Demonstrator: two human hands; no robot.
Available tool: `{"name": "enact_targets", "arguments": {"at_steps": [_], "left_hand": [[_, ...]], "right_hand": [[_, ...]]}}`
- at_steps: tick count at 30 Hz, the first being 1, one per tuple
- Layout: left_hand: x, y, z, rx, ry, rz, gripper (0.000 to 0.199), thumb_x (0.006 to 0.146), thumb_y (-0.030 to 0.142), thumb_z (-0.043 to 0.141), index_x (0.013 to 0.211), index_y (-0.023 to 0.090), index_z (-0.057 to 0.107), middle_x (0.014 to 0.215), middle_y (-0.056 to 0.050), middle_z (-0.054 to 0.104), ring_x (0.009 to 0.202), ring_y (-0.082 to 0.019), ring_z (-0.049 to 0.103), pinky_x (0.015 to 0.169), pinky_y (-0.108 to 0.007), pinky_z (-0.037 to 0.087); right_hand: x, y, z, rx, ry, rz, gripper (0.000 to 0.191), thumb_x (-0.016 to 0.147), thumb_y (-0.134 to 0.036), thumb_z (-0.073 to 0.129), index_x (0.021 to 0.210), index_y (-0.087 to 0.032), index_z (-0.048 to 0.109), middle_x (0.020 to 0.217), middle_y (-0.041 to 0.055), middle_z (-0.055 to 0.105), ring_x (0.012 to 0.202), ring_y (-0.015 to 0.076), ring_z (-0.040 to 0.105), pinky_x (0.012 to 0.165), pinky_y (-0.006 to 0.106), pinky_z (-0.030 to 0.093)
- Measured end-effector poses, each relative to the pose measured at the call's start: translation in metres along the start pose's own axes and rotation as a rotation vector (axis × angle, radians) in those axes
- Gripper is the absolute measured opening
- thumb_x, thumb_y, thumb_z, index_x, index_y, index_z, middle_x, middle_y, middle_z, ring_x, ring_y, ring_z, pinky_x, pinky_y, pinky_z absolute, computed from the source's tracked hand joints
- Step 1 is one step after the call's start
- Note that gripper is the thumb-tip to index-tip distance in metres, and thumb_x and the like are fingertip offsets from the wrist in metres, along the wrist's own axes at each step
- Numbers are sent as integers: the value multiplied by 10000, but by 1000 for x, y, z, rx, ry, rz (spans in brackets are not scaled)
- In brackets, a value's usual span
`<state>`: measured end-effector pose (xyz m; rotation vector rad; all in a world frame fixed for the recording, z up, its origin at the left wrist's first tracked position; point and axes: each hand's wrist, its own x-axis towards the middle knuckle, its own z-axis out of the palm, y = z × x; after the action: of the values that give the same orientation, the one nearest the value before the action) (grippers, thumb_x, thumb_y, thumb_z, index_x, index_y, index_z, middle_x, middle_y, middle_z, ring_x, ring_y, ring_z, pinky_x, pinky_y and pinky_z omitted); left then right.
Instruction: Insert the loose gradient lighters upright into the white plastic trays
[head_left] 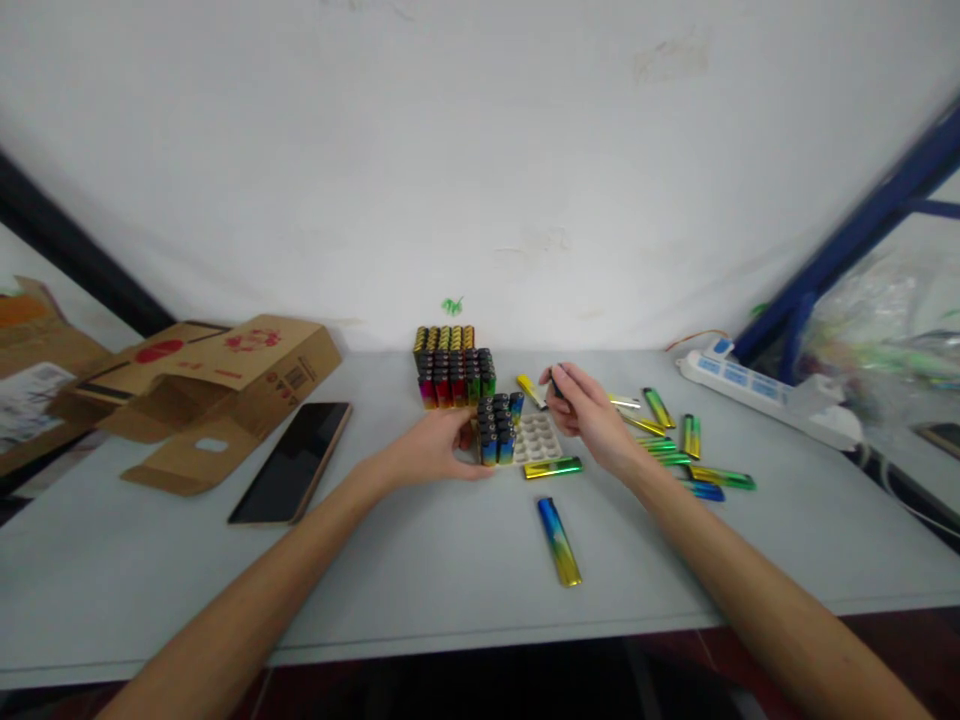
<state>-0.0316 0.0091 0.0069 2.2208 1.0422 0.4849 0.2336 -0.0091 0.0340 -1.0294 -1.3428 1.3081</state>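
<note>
A white tray [538, 440] with round holes lies in the middle of the table. Upright blue lighters [496, 430] with black tops fill its left part, and its right part shows bare holes. My left hand [439, 445] curls around the tray's left end, thumb in front and fingers behind. Just above the right end, my right hand [581, 405] is closed on a lighter [556, 383], of which only the dark top shows. A green-yellow lighter [553, 468] lies along the tray's front edge, a yellow lighter [531, 390] behind it.
Behind stand packed rows of lighters [454, 375]. Several loose lighters [690, 437] are scattered at right, and a blue-yellow lighter [559, 542] lies in front. A phone [292, 465] and an opened cardboard box [255, 365] are at left, a power strip [765, 390] at far right.
</note>
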Motion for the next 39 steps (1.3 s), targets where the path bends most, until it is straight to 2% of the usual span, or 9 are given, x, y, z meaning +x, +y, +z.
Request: {"name": "enact_targets", "arguments": {"at_steps": [5,13,18,21,24,27,30,34,39], "left_hand": [[1,2,0,-26,-10,8,442,755,491,866,1018,208,652,883,-17,705,767,-214,648,679,-306,509],[2,1,-1,-15,-15,9,507,761,509,872,1113,201,678,844,-1,675,742,-206,618,655,-297,487],[2,0,-1,-7,-17,5,546,761,519,876,1158,199,681,865,-8,696,768,-211,638,673,-292,501],[2,0,0,-20,-14,5,555,763,527,872,1164,196,680,917,-23,724,807,-223,666,692,-292,522],[1,1,1,-36,-10,8,519,769,517,866,1132,195,683,920,-25,733,814,-229,678,696,-298,536],[1,3,0,-43,-4,7,482,768,492,869,1098,194,684,907,-20,733,781,-219,669,684,-300,531],[1,4,0,-37,-6,2,468,765,491,869,1072,191,683,890,-16,725,763,-212,660,677,-298,521],[1,2,0,-11,-12,-15,477,764,523,859,1051,186,681,867,-12,707,755,-214,651,657,-294,499],[1,0,0,41,-1,-16,479,756,561,862,990,196,658,857,-14,698,763,-220,652,655,-293,480]], "right_hand": [[-12,21,8,-168,163,-106,686,881,-870,657,670,-258,429,617,-63,313,558,124,281,489,283,234],[-18,24,7,-402,234,-251,448,975,-519,593,651,-252,438,611,-48,383,603,144,368,595,306,289],[-20,23,8,-402,229,-238,486,1010,-570,580,672,-254,432,618,-52,384,605,142,376,590,305,299],[-19,26,8,-374,211,-227,544,1028,-691,580,732,-251,459,658,-51,412,629,144,404,584,290,337],[-17,30,8,-323,135,-239,501,1054,-726,548,941,-241,599,772,-24,539,704,164,514,628,287,452],[-13,33,6,-322,77,-322,474,1070,-673,577,1204,-236,702,1052,64,681,956,219,655,819,349,585],[-10,35,2,-403,100,-420,436,1056,-624,638,1194,-235,779,1145,109,713,1109,264,665,1003,424,581],[-6,38,-3,-439,87,-404,401,1030,-597,682,1109,-223,807,1044,98,758,985,254,695,886,393,599],[-1,47,-6,-419,153,-362,415,899,-543,844,1128,-214,738,845,17,722,754,194,672,714,328,571]]}}
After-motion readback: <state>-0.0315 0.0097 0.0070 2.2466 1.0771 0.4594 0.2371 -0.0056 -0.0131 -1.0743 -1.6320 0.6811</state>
